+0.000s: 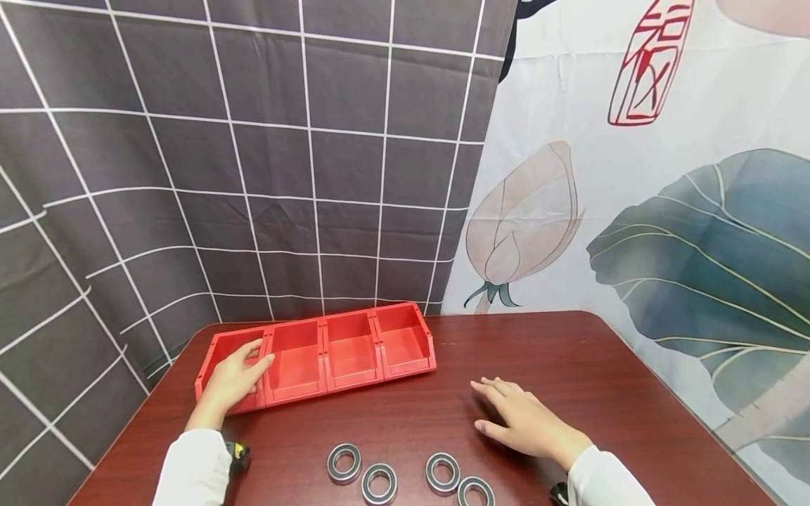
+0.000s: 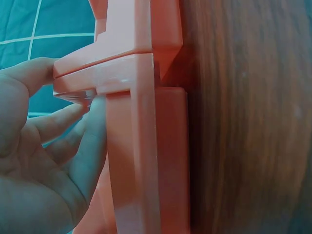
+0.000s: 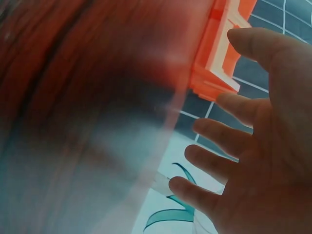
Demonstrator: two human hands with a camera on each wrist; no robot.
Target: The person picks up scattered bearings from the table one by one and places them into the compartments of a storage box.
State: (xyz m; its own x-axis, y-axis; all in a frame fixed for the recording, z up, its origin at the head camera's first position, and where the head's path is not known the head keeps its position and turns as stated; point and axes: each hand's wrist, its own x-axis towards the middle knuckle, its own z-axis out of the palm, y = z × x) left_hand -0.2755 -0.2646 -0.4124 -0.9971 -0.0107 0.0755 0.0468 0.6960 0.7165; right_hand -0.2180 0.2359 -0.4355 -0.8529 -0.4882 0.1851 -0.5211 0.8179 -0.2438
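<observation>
A red bin row (image 1: 354, 351) with several compartments stands at the back left of the table. My left hand (image 1: 233, 379) is at its leftmost compartment; in the left wrist view the thumb and fingers of the hand (image 2: 53, 146) pinch the divider wall (image 2: 105, 73) between two compartments. My right hand (image 1: 525, 422) is held over the table to the right of the bins, fingers extended and holding nothing. The right wrist view shows that hand (image 3: 273, 131) with its fingers spread, the end of the red bins (image 3: 214, 63) beyond them.
Several ring-shaped bearings lie near the front edge: one (image 1: 344, 476) beside another (image 1: 380, 496) on the left, and a pair, one (image 1: 442, 460) by the other (image 1: 476, 481), nearer my right hand. Behind the brown table (image 1: 538, 351) hang a grey grid cloth (image 1: 266, 161) and a flower-printed cloth (image 1: 544, 105).
</observation>
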